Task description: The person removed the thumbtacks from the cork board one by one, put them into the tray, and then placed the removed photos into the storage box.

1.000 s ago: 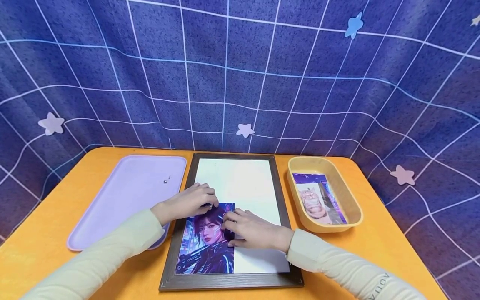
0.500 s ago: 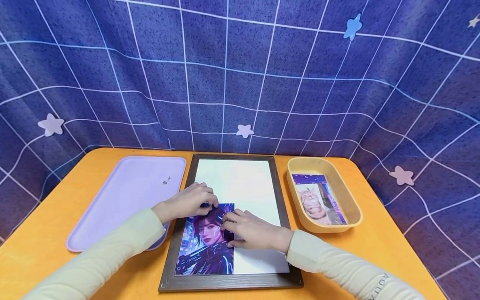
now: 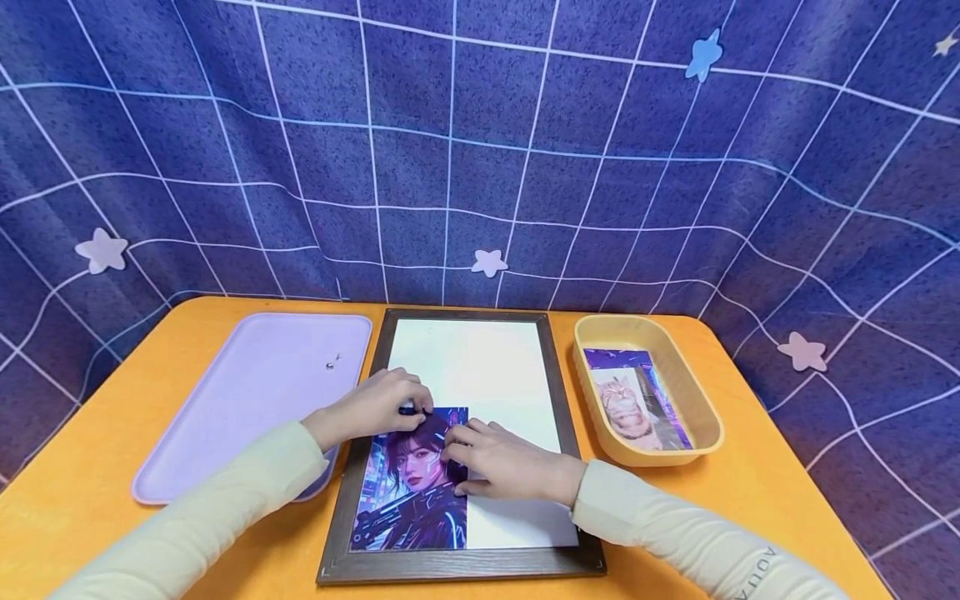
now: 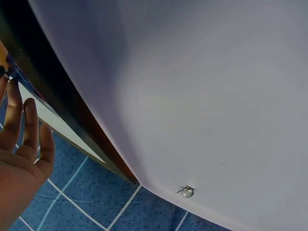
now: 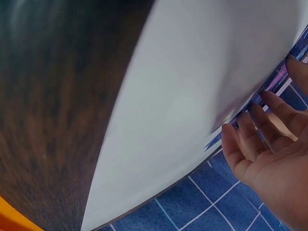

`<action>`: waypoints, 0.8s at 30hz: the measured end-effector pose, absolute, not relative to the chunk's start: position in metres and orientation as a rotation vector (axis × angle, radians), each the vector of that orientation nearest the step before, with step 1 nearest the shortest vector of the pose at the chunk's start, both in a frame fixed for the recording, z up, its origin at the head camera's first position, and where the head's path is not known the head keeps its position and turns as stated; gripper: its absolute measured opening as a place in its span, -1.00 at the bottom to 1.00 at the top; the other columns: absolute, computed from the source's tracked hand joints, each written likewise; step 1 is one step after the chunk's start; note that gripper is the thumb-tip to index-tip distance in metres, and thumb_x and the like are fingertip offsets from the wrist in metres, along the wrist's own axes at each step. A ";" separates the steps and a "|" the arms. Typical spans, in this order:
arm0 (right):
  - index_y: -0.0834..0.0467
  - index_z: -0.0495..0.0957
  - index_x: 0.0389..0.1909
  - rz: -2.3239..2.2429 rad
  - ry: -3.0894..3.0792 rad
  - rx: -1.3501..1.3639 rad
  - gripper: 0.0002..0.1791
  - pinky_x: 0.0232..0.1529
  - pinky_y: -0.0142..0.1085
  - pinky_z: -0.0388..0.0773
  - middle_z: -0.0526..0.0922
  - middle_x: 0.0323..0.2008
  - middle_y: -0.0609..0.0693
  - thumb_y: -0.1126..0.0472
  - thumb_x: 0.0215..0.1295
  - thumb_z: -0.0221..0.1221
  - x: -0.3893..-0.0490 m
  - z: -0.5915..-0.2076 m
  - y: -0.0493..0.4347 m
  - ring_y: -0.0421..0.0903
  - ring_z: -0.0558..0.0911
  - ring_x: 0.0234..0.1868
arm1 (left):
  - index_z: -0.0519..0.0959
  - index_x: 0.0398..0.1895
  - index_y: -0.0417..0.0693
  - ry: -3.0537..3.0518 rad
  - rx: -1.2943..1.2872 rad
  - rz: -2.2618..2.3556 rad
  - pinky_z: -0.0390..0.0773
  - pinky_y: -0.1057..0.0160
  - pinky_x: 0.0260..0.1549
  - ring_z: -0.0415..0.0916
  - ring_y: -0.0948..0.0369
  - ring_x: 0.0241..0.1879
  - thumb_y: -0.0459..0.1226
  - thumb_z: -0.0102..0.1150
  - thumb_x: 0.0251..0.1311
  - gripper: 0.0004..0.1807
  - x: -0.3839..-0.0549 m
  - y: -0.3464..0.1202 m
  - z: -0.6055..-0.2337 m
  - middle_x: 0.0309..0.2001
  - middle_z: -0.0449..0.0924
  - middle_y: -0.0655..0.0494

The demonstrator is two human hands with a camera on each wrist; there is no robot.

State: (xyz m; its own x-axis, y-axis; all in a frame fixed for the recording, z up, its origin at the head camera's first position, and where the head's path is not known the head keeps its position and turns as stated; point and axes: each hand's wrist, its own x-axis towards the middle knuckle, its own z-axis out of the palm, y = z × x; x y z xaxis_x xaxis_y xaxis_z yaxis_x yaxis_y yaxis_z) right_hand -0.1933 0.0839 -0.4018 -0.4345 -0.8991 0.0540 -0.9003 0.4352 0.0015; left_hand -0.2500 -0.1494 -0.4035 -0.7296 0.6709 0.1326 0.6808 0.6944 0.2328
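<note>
A picture card (image 3: 420, 500) with an illustrated armed figure lies in the lower left part of the white board (image 3: 517, 517) inside a dark frame (image 3: 465, 563). At the card's top left, my left hand (image 3: 382, 406) has thumb and fingertips together on a small dark, shiny piece (image 4: 3, 72), mostly hidden by the fingers. My right hand (image 3: 513, 462) rests its spread, slightly bent fingertips (image 5: 264, 96) on the card's right edge and holds nothing. In the lilac tray (image 3: 247, 400) lie small shiny metal bits (image 4: 187, 191) with thin points.
A yellow basket (image 3: 708, 433) stands right of the frame, holding several picture cards, one with a cat (image 3: 624, 408) on top. The orange table (image 3: 772, 500) ends at a blue gridded curtain (image 3: 420, 183) behind. The tray sits close along the frame's left side.
My left hand's fingers have shifted slightly at the card's top edge. The right hand and the card stay where they were; the whole view drifts a little.
</note>
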 end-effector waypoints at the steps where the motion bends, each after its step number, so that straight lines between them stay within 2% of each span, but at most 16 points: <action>1: 0.04 0.45 0.04 0.044 -2.618 1.647 -0.57 0.03 -0.34 0.42 0.42 0.04 -0.11 -0.06 0.19 0.13 -0.193 -0.402 0.084 -0.19 0.41 0.00 | 0.62 -0.37 0.15 -2.862 -1.137 -0.426 0.42 0.21 -0.24 0.42 0.27 -0.31 -0.16 0.25 0.03 -0.91 -0.250 -0.150 -0.404 -0.40 0.58 0.30; 10: 0.04 0.46 0.03 0.047 -2.609 1.651 -0.57 0.00 -0.36 0.43 0.42 0.03 -0.11 -0.06 0.18 0.14 -0.194 -0.402 0.084 -0.20 0.41 -0.01 | 0.62 -0.38 0.12 -2.915 -1.137 -0.582 0.48 0.19 -0.16 0.47 0.29 -0.28 -0.19 0.27 0.03 -0.93 -0.254 -0.152 -0.404 -0.39 0.59 0.32; 24: 0.04 0.46 0.03 0.067 -2.605 1.658 -0.57 0.00 -0.36 0.43 0.43 0.02 -0.12 -0.06 0.18 0.14 -0.194 -0.402 0.084 -0.20 0.41 -0.01 | 0.64 -0.39 0.10 -2.922 -1.124 -0.642 0.48 0.20 -0.19 0.47 0.29 -0.30 -0.23 0.25 0.04 -0.94 -0.255 -0.152 -0.403 -0.40 0.59 0.32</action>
State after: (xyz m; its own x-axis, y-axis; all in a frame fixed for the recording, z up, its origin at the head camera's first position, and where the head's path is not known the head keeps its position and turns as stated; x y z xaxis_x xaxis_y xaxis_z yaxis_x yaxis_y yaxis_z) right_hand -0.1936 0.0844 -0.4016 -0.4227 -0.9037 0.0684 -0.9060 0.4232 -0.0081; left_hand -0.2551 -0.1522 -0.4031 -0.7512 0.6537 0.0919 0.6321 0.6721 0.3858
